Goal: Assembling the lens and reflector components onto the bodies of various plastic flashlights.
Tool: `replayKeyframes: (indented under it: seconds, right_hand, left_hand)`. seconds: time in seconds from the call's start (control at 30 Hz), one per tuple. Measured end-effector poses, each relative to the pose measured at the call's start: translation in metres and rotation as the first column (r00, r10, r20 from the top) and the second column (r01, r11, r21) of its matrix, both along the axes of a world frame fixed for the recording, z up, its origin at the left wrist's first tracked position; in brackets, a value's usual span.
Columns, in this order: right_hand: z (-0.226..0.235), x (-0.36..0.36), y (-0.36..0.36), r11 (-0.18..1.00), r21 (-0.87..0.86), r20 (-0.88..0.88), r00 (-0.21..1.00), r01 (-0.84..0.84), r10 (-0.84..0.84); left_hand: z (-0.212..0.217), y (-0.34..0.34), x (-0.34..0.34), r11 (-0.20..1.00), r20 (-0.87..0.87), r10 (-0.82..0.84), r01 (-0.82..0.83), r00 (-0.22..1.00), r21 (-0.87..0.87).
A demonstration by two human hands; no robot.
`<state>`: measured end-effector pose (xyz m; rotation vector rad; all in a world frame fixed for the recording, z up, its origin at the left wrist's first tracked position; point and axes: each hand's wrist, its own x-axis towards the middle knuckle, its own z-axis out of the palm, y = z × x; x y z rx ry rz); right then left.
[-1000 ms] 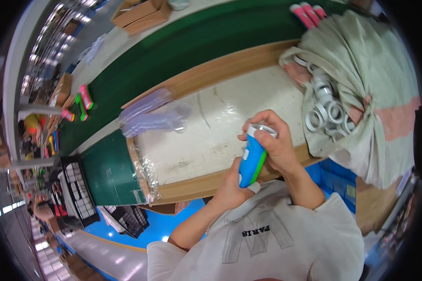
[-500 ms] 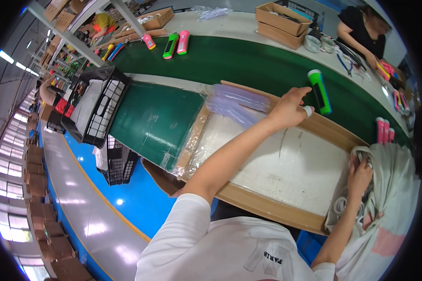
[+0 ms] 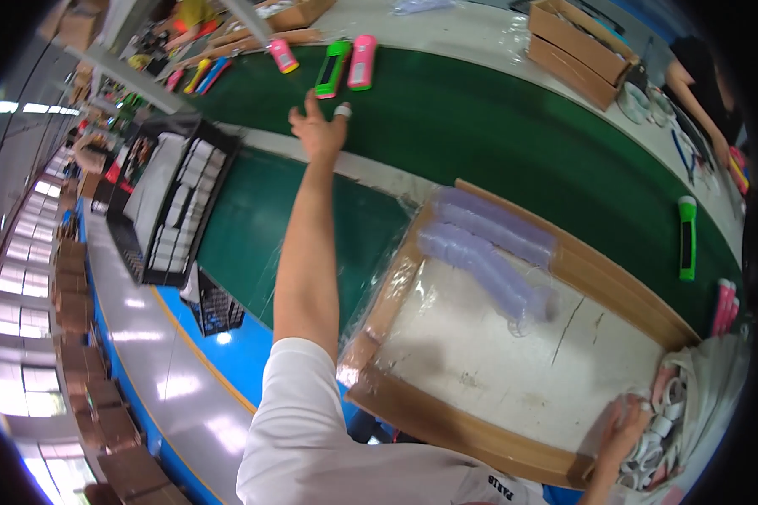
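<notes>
Green belt (image 3: 480, 135) across upper frame. Left hand (image 3: 318, 135) spread near green flashlight (image 3: 333, 69), upper left; right hand (image 3: 623, 427) by white rings (image 3: 661, 427) (can't tell grip).

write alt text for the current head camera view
A person's open left hand stretches over a green belt toward a green flashlight beside a pink one. The right hand is at white rings by a pale sack; its grip is unclear.

The left arm (image 3: 307, 261) stretches almost straight toward the far left, the left hand (image 3: 318, 135) palm-down with fingers spread; the right hand (image 3: 623, 429) is at the near right, fingers bent, its forearm (image 3: 601, 476) partly visible
</notes>
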<state>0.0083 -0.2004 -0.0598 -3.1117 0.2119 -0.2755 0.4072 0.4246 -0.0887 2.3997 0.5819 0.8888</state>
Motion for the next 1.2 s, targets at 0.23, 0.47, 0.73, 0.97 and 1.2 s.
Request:
replayKeyframes:
  seconds: [0.23,0.47,0.73,0.97,1.2]
  right_hand:
    - [-0.012,0.008,0.082,0.912,0.285,-0.028,0.949,-0.294,0.314]
    - [-0.012,0.027,0.077,0.898,0.256,0.054,0.932,-0.359,0.357]
    - [-0.019,0.028,0.064,0.875,0.333,0.191,0.934,-0.352,0.303]
    - [-0.016,0.029,0.06,0.86,0.342,0.307,0.91,-0.379,0.279]
    - [-0.003,0.017,0.058,0.947,0.07,0.223,0.93,-0.313,0.291]
  left_hand:
    - [-0.031,0.027,0.085,0.995,-0.061,0.032,-0.026,0.998,0.1]
    - [-0.05,0.026,0.137,0.868,-0.315,0.338,-0.165,0.887,0.468]
    - [-0.019,-0.019,0.071,0.605,0.145,-0.471,0.439,0.87,-0.664]
    - [0.091,-0.216,-0.107,0.406,0.188,-0.819,0.778,0.543,-0.479]
    - [0.075,-0.363,-0.256,0.445,-0.056,-0.876,0.846,0.48,0.294]
